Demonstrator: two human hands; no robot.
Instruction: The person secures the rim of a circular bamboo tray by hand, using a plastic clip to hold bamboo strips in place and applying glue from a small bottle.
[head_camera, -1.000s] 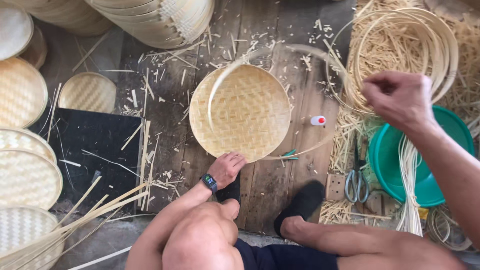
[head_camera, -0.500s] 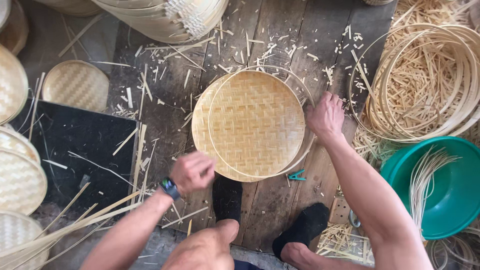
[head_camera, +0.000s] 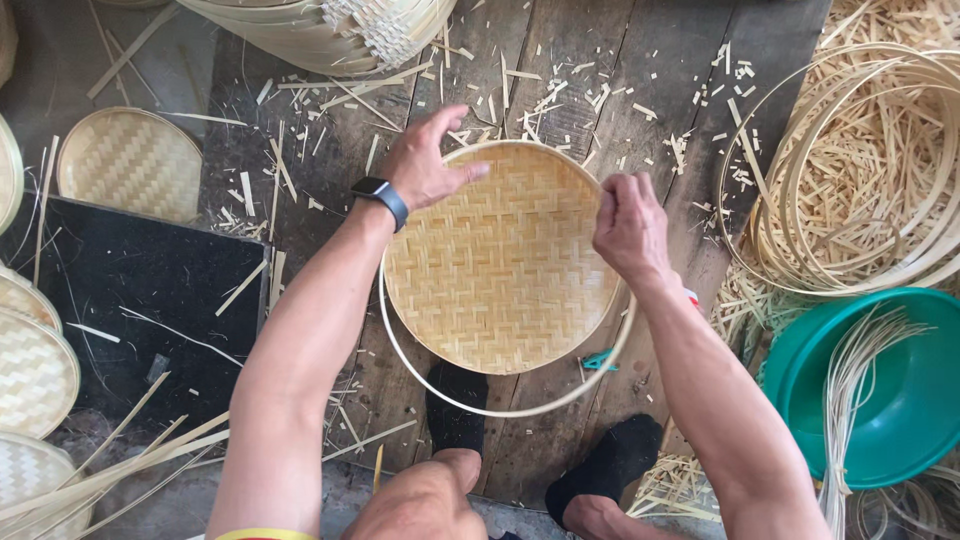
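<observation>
1. The left hand (head_camera: 425, 165) rests on the far-left edge of the woven bamboo tray (head_camera: 500, 265), fingers spread and loosely curled over the rim, pressing rather than gripping.
2. The right hand (head_camera: 630, 225) is closed at the tray's far-right edge, fingers pinched on the thin bamboo hoop (head_camera: 500, 410) that loops round the tray and hangs loose on the near side.
3. The tray lies at the middle of the wooden floor (head_camera: 600, 60), just beyond the person's dark-socked feet (head_camera: 455, 405).
4. Risk, as a judgement: the hoop looks springy, so a slack pinch could let it snap outward off the rim; uneven pressure from the left hand could tip or skew the tray.
5. Splinters and offcuts litter the boards, which could prick bare fingers or catch under the tray.
6. To the right lie coiled bamboo strips (head_camera: 860, 170) and a green basin (head_camera: 800, 390) holding thin strands; to the left, finished trays (head_camera: 130, 165) and a black mat (head_camera: 110, 300). A small teal tool (head_camera: 598, 360) lies near the tray.
</observation>
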